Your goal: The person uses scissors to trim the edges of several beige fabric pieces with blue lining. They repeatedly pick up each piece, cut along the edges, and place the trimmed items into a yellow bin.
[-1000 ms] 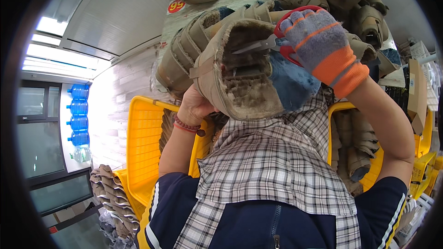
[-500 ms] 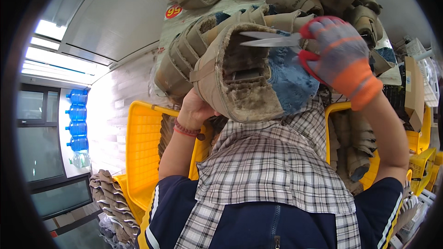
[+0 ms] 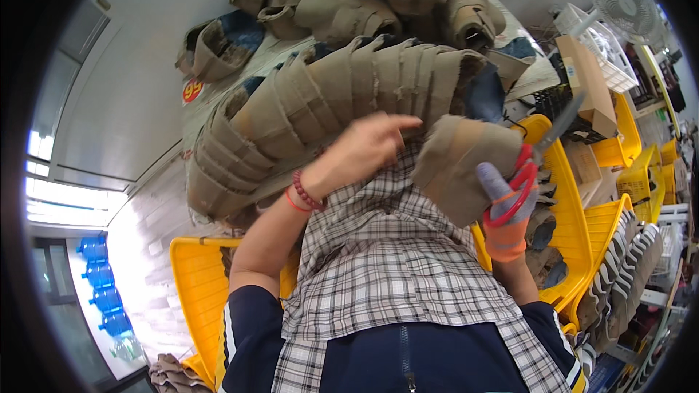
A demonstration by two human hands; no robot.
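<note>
My right hand [image 3: 504, 215], in a grey and orange glove, is closed around red-handled scissors [image 3: 559, 128], whose blades point up and away to the right. In the same hand, or pressed against it, is a tan fabric sleeve [image 3: 462, 164]; how the fingers grip it is hidden. My bare left hand [image 3: 364, 147], slightly blurred, has its index finger stretched out toward the sleeve and appears to hold nothing. Just beyond it lies a long curved row of nested tan sleeves [image 3: 328, 98], with fleecy lining and blue denim patches showing at some openings.
More tan sleeves [image 3: 342, 11] are heaped at the back of the table. Yellow crates [image 3: 196, 284] flank me; the right crate [image 3: 575, 247] contains sleeves. At far right are a cardboard box [image 3: 586, 80], a white basket [image 3: 608, 51] and a fan [image 3: 626, 0]. Blue water bottles [image 3: 105, 298] line the left wall.
The fleece-lined sleeve my left hand held open is no longer there. My left hand has moved right, free of it. My right hand has come down and nearer, with scissors and a tan sleeve.
</note>
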